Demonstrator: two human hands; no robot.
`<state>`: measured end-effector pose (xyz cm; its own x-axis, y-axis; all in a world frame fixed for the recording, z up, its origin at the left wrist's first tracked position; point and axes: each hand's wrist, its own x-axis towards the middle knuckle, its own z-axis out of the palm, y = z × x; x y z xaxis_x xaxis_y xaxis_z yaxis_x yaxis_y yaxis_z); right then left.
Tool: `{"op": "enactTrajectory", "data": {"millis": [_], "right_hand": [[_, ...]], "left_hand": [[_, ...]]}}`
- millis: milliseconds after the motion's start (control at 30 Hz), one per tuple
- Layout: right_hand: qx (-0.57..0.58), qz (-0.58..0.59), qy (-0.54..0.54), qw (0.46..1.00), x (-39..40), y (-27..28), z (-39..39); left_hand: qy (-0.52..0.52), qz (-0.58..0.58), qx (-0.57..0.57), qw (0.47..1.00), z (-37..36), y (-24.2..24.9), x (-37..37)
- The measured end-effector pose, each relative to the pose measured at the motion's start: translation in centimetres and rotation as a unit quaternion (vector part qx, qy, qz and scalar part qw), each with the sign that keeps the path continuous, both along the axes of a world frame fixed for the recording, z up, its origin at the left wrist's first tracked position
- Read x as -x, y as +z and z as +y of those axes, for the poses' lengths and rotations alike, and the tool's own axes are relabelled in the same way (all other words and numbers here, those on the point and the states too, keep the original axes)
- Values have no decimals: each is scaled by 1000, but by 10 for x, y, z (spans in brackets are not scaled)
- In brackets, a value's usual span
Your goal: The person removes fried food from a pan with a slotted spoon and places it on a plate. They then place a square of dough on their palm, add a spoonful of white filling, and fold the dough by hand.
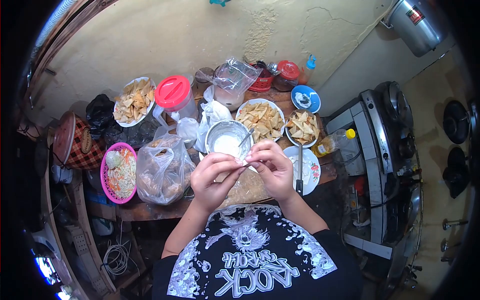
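Note:
My left hand (214, 177) and my right hand (272, 170) meet over the front of the wooden table, fingertips pinched close together. Between them is something small and thin that I cannot make out. Just beyond stands a metal bowl (208, 135) of white paste, with a spoon (245, 137) leaning in it. Folded triangular pastries (260, 120) fill a plate behind the bowl, and more triangular pastries (303, 126) sit in a dish to its right. Beside my right hand, a knife (299, 172) lies across a flowered white plate (314, 172).
To the left are a knotted plastic bag (165, 170) of brown food, a pink basket (103, 175) of shredded vegetables and a red-lidded container (173, 93). A blue bowl (314, 101) and a yellow-capped bottle (332, 143) stand at the right. Further right is a stove (377, 120).

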<state>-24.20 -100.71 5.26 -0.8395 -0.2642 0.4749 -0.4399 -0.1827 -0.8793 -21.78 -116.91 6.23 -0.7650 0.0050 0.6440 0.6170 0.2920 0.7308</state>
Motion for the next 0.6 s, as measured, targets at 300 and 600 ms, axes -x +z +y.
{"op": "enactTrajectory", "data": {"millis": [300,600], "right_hand": [[-4,-21,-35,999,-5,14,1],[-51,83,-75,992,-3,15,3]], "left_hand": [[-36,-116,-128,984,3,4,-1],[-77,-177,-177,965,3,6,-6]]}}
